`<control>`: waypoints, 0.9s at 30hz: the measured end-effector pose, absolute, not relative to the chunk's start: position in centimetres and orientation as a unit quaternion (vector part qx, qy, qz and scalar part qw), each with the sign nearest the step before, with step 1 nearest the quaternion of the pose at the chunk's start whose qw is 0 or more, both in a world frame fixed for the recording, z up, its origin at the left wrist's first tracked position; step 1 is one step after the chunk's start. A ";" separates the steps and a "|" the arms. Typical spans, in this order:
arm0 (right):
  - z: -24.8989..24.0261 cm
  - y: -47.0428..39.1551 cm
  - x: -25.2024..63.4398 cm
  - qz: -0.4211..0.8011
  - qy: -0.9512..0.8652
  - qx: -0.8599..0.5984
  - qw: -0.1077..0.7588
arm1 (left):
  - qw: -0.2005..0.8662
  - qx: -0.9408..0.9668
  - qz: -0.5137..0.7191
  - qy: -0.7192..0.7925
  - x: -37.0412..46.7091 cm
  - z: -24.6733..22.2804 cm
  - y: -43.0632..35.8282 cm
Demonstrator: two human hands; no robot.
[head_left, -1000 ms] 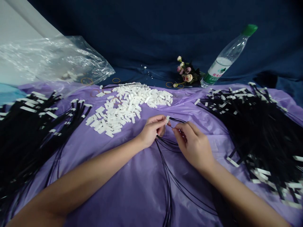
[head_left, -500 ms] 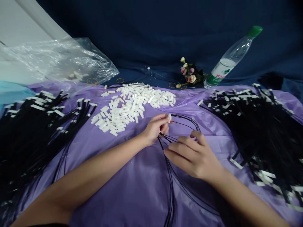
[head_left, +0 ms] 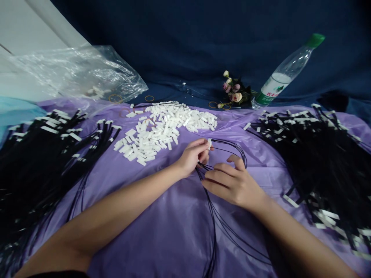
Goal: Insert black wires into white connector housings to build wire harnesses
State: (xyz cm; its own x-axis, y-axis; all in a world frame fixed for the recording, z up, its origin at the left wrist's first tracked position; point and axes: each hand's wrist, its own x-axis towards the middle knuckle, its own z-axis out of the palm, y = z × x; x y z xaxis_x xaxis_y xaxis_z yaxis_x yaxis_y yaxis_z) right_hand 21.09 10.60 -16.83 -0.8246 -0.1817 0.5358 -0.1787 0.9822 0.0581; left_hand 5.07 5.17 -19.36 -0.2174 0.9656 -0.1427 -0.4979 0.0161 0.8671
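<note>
My left hand [head_left: 193, 156] pinches a small white tag [head_left: 209, 143] at the end of a thin black cord, holding it just above the purple sheet [head_left: 162, 216]. A bundle of loose black cords [head_left: 214, 224] runs from under both hands toward me. My right hand [head_left: 232, 183] rests on that bundle right beside the left hand, fingers spread and touching the cords; whether it grips one I cannot tell. A pile of loose white tags [head_left: 162, 129] lies just beyond the left hand.
Heaps of black cords with white tags lie at the left [head_left: 37, 154] and at the right [head_left: 315, 154]. A clear plastic bag [head_left: 78, 75] sits at the back left. A green-capped bottle [head_left: 285, 73], small artificial flowers [head_left: 234, 92] and rubber bands lie on the blue cloth behind.
My right hand let go near the tag and dropped back onto the cord bundle, fingers spreading. The left hand kept the tagged cord in nearly the same place.
</note>
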 end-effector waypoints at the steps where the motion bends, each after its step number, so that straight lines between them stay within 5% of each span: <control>1: -16.9 10.7 21.1 0.006 -0.956 0.094 0.279 | 0.564 0.269 0.649 0.433 5.1 -19.4 5.2; 19: -17.3 11.0 21.2 0.297 -0.887 0.038 0.351 | 0.540 0.305 0.641 0.452 5.0 -19.6 5.1; 27: -16.3 13.0 21.8 0.664 -0.454 -0.243 0.543 | 0.552 0.285 0.653 0.433 5.2 -19.3 4.9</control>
